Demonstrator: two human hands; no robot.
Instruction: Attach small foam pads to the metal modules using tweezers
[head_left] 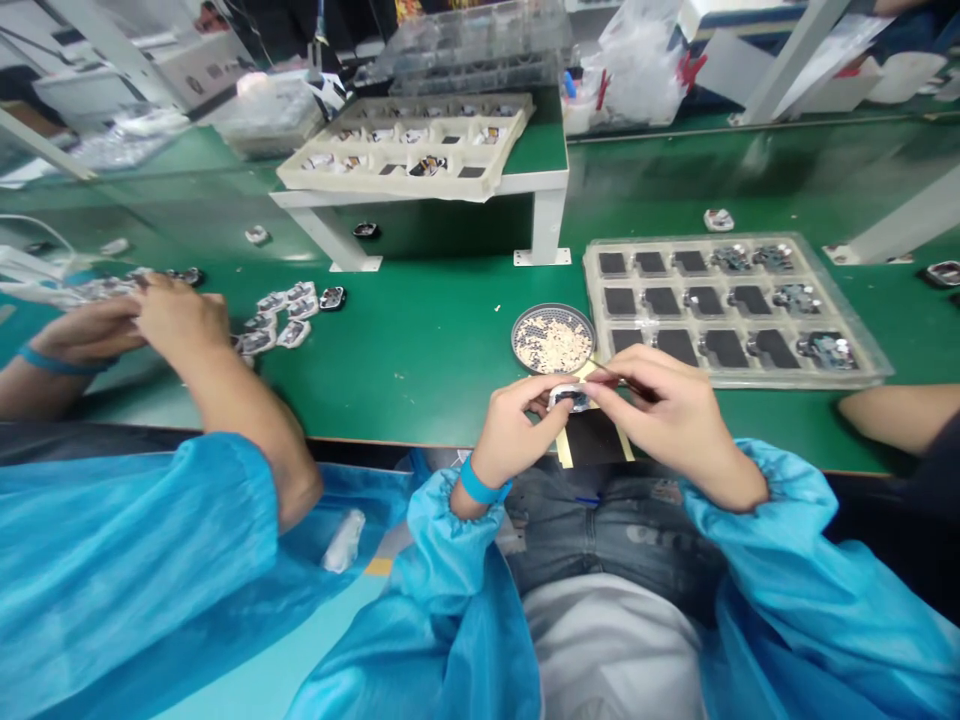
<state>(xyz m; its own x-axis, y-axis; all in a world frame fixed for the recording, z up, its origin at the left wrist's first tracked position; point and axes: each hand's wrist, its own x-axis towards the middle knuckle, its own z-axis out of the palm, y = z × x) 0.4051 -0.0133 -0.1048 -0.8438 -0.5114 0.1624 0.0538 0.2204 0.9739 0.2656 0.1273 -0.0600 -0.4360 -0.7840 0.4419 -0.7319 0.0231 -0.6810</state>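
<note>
My left hand (517,425) is closed around a small white and dark part (568,397), held just above the table's near edge. My right hand (667,405) pinches thin tweezers (611,375) whose tip points toward that part. Just beyond the hands sits a round dish (553,338) filled with tiny pale pieces. To its right lies a clear tray (731,308) of dark rectangular pockets, several of them holding round parts.
A co-worker's hands (142,320) at the left handle small parts beside a loose pile (281,315) of them. A raised white stand (540,185) carries a beige tray (409,150). Another person's forearm (896,415) rests at the right edge.
</note>
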